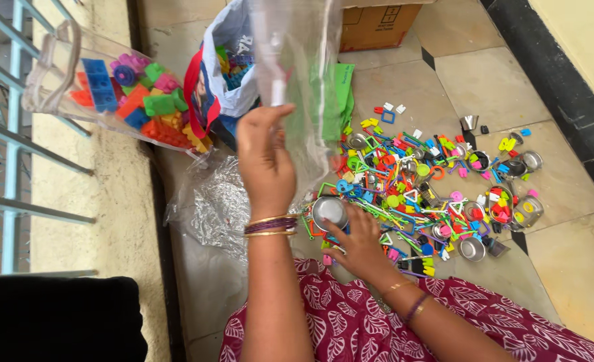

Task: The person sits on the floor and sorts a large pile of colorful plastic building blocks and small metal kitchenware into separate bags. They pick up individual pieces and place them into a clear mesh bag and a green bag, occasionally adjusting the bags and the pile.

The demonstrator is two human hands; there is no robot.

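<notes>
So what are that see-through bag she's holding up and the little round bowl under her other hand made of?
The bag in the left hand looks like thin clear plastic film: you can see through it, and it creases and glints. The small bowl that the right hand touches looks like polished metal, probably steel: silvery grey with bright reflections, unlike the matte coloured plastic toy pieces around it.

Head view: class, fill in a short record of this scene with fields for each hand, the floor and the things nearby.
left hand: raised, fingers pinching a clear plastic bag
right hand: low, on a small steel bowl
floor: tiled, with a scatter of coloured plastic toy pieces and more small steel vessels
nearby: clear bag of building blocks, cardboard box, crumpled plastic sheet
</notes>
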